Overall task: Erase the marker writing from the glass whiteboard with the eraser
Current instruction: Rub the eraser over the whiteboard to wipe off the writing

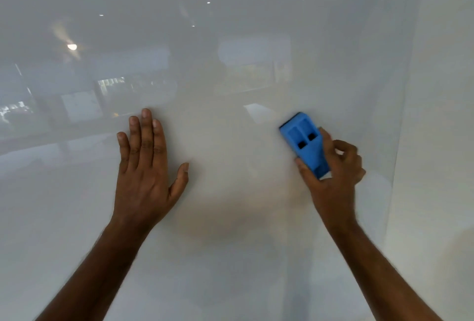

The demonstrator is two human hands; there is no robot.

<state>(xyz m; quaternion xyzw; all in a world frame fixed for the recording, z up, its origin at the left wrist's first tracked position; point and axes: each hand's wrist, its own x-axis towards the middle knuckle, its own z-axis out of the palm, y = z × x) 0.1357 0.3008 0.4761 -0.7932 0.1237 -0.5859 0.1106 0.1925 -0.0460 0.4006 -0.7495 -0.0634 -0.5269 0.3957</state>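
Wiping w/ blue eraser (305, 143), right side of glass whiteboard (230, 256), near its right edge. Right hand (333, 167) gripping eraser at its near end, thumb on left flank, fingers curled round right flank; far end tilting up-left, blurred. Left hand (146, 167) lying flat on glass, left of centre, fingers straight, thumb spread wide, holding nothing, well apart from eraser.

Doing it well, prob.: keeping felt face flat on glass, pressing evenly, overlapping passes, bracing w/ flat palm w/o smearing.

No marker writing showing anywhere in view; either gone already or too faint to tell, so job looking nearly done.

Glass glossy, pale grey-white, reflecting ceiling lights (72, 46) far left plus hazy windows & furniture. Plain pale wall (436, 115) running down right side beside board.
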